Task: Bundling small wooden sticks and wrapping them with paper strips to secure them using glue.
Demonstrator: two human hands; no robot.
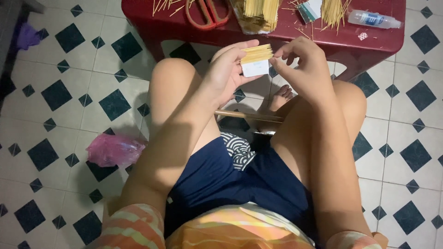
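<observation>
My left hand (226,74) holds a small white card (256,68) with a row of thin wooden sticks (256,53) laid across its top. My right hand (302,62) pinches the right end of that row of sticks with its fingertips. Both hands are raised in front of me, above my knees, just short of a dark red plastic table (277,34). Loose piles of the same pale sticks (263,11) lie on the table.
On the table sit red-handled scissors (207,14), a clear glue bottle (374,19) and a small card packet (310,10). A pink plastic bag (114,150) lies on the black-and-white tiled floor to my left. A wooden rod (249,116) crosses between my legs.
</observation>
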